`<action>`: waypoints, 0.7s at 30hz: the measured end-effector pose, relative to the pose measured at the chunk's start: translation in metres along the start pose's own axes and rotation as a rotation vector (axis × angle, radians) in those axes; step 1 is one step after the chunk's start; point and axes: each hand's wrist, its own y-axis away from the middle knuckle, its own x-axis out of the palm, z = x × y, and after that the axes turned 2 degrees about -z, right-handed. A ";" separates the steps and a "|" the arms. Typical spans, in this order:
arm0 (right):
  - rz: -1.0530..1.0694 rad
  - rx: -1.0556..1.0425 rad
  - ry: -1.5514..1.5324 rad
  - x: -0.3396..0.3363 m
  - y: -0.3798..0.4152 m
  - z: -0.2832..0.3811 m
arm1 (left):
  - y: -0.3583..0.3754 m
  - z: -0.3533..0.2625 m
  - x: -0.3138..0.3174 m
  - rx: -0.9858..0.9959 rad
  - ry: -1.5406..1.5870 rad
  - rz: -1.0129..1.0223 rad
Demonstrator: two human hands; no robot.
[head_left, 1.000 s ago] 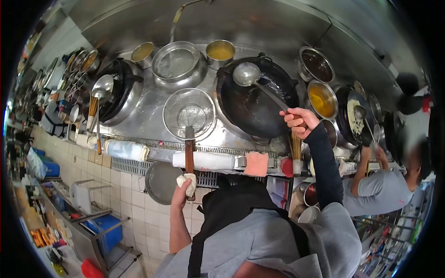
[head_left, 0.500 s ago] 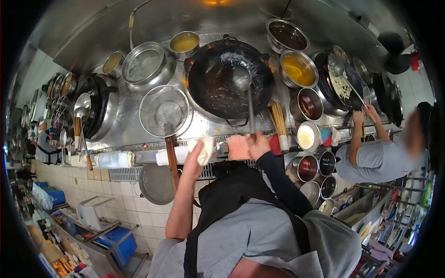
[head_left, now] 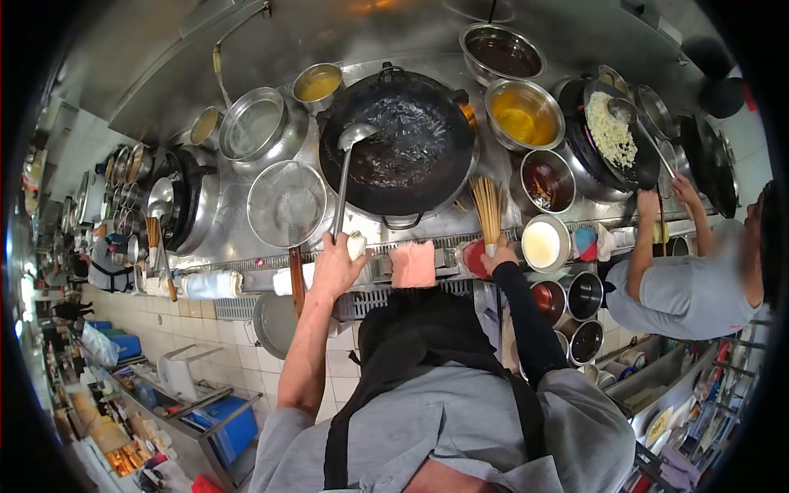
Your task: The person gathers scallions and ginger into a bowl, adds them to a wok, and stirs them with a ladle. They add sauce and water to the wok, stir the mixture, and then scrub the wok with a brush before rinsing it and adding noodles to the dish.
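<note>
My left hand (head_left: 335,267) is closed around the handle of a steel ladle (head_left: 344,177), with a white cloth (head_left: 357,245) bunched at its fingers. The ladle's bowl rests over the left part of a large black wok (head_left: 394,185), where wet, shiny liquid shows. On the right, my right hand (head_left: 500,259) grips the lower end of a bamboo wok brush (head_left: 488,205), its bristles pointing up and away from me. Between my hands a pink cloth (head_left: 412,264) lies on the front rail. A round strainer (head_left: 286,205) sits left of the wok.
Right of the wok stand a bowl of yellow liquid (head_left: 523,115), a pot of red sauce (head_left: 548,182) and a pot of pale liquid (head_left: 546,244). Farther right, another person (head_left: 686,283) works at a wok with pale food (head_left: 611,135). A metal pot (head_left: 256,127) stands back left.
The ladle has passed from my right hand to my left, and its bowl has moved left across the wok. My right hand has moved right and taken hold of the brush.
</note>
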 end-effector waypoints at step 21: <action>0.256 -0.902 0.069 -0.164 -0.055 0.182 | 0.011 -0.045 0.007 -0.589 2.435 0.393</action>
